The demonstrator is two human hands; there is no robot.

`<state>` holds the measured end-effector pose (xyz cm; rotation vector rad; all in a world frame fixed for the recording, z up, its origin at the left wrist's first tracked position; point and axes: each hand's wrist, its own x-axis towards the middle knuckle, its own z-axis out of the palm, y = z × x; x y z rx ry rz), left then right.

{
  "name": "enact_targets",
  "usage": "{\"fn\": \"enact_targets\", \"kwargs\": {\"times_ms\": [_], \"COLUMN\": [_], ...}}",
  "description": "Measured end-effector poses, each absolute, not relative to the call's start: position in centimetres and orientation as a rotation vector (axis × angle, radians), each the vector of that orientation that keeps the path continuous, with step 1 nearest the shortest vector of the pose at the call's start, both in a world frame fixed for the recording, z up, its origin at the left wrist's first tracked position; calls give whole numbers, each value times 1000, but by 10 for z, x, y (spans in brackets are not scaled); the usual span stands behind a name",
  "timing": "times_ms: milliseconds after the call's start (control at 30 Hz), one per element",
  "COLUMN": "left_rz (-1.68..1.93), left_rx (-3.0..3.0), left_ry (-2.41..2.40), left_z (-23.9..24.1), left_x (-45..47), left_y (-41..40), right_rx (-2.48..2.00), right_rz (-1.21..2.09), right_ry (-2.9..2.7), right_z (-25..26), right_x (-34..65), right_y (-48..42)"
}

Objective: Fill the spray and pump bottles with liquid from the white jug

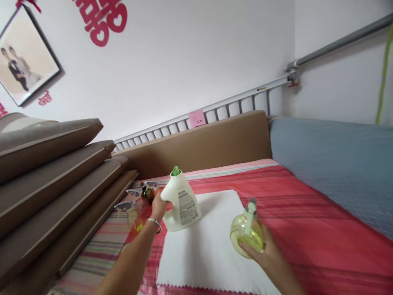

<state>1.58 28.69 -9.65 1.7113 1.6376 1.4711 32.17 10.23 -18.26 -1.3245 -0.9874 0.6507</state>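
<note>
By the cloth (211, 254), the left hand (159, 207) grips the jug (186, 205) by its handle, the right hand (261, 249) a likely slippery bottle (238, 231).

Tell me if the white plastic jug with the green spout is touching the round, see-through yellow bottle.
Apart. The head view plainly shows a wide stretch of white zigzag-edged sheet between the jug and the yellow bottle.

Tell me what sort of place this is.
Probably a room in a home, perhaps a living room or bedroom. A framed couple portrait and red decorations are on the wall, and large padded cushions are stacked at the left.
</note>
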Motion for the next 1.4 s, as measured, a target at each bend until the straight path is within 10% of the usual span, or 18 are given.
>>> {"fn": "enact_targets", "kwargs": {"times_ms": [933, 1167, 1400], "left_rz": [1672, 874, 855], "left_rx": [1690, 1642, 1442], "left_ry": [1648, 959, 771], "left_z": [-108, -84, -77], "left_x": [-16, 64, 100], "left_y": [133, 84, 76], "right_rx": [-1256, -1003, -659], "right_rz": [860, 1158, 1441], "right_ry": [-1321, -1422, -1374], "right_z": [-167, -145, -131], "right_x": [283, 264, 255], "right_y": [72, 52, 49]}}
